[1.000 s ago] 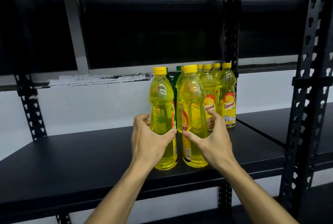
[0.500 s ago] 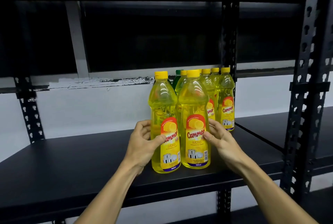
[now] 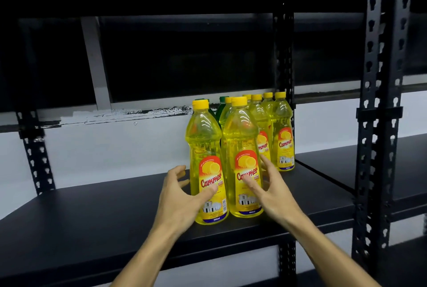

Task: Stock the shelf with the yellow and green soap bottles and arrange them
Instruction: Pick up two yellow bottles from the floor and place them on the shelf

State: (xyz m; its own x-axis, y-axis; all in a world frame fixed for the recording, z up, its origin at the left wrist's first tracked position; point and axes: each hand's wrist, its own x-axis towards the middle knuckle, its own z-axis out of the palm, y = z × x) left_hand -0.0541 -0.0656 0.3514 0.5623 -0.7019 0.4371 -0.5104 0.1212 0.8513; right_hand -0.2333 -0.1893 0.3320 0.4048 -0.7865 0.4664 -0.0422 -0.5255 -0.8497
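Head view looks down along 2 bare forearms reaching toward a black shelf (image 3: 97,212). Nearest, the left hand (image 3: 179,199) is spread with its fingers loosely fanned around the left side of the front-left yellow bottle (image 3: 206,162), thumb lying across the lower label; whether the fingers touch the plastic, I cannot tell. Its partner, the right hand (image 3: 272,190), is likewise spread, thumb laid over the label of the front-right yellow bottle (image 3: 245,159) and fingers reaching past that bottle's right side. Both front bottles stand upright, side by side near the shelf's front edge, labels facing out. Just behind them more yellow bottles (image 3: 283,134) stand in a row running back to the right, against a black upright post (image 3: 284,55). At the rear, 2 green bottles (image 3: 223,101) show only their caps and shoulders. Behind everything runs a white wall (image 3: 111,148).
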